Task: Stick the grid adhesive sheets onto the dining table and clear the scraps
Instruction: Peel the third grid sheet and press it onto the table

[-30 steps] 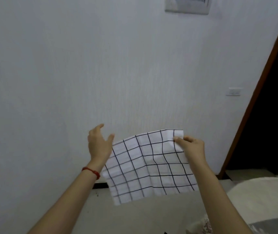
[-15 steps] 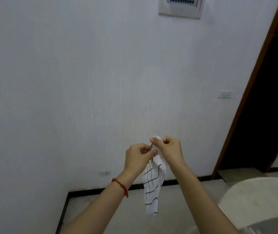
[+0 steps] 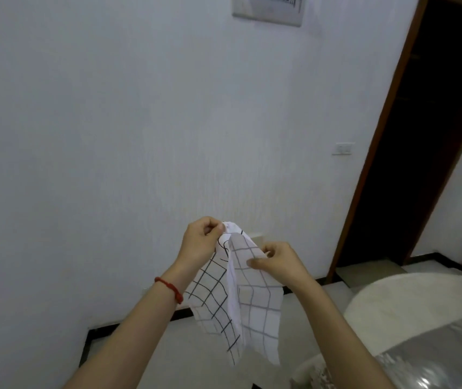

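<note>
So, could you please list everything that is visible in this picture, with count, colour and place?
grid sheet: one, white with black lines, two layers parting, held up at centre
wall: one, white, behind
wall panel: one, pale, top edge
switch plate: one, white, right on wall
doorway: one, dark with brown frame, right
table: one, pale, lower right
bracelet: one, red, left wrist
left hand: pinches sheet's top
right hand: pinches front layer

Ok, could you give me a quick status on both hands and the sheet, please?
Left hand pinches grid sheet top corner. Right hand pinches paler layer, peeling apart. Sheet in air, off the table. Nothing in the way.
</note>
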Available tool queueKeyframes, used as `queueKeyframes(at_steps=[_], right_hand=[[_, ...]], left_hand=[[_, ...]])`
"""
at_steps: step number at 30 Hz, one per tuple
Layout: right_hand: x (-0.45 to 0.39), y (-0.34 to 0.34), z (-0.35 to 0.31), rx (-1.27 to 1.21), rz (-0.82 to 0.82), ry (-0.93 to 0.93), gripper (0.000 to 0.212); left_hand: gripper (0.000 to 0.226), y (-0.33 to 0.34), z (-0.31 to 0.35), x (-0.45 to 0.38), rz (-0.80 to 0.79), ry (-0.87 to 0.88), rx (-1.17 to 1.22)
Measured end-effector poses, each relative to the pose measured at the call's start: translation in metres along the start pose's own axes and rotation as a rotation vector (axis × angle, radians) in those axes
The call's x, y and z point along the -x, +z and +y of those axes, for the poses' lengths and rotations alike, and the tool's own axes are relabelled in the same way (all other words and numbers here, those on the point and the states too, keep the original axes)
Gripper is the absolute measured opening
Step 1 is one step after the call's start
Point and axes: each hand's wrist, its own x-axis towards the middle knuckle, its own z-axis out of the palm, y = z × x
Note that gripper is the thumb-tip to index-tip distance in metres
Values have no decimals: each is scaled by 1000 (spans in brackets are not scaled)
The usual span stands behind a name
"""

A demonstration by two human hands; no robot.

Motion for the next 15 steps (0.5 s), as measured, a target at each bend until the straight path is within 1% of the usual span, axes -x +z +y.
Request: queueKeyframes(at_steps=[3, 6, 9, 11, 13, 15], right_hand=[[0, -5, 20, 135, 31, 109, 18], [-1, -17, 34, 139, 164, 151, 24], [-3, -35, 33, 162, 334, 104, 22], [-7, -48, 24, 233, 402, 59, 21], [-14, -57, 12, 334, 428, 35, 25], [-21, -62, 0, 434, 415, 13, 26]], left_hand=[[25, -5, 1, -9, -41, 49, 11], [27, -10, -4, -18, -62, 91, -11], [28, -15, -15, -27, -99, 53, -71], [24, -17, -28, -31, -137, 11, -98], [16, -15, -40, -34, -168, -33, -137], [18, -10, -51, -36, -179, -61, -156]])
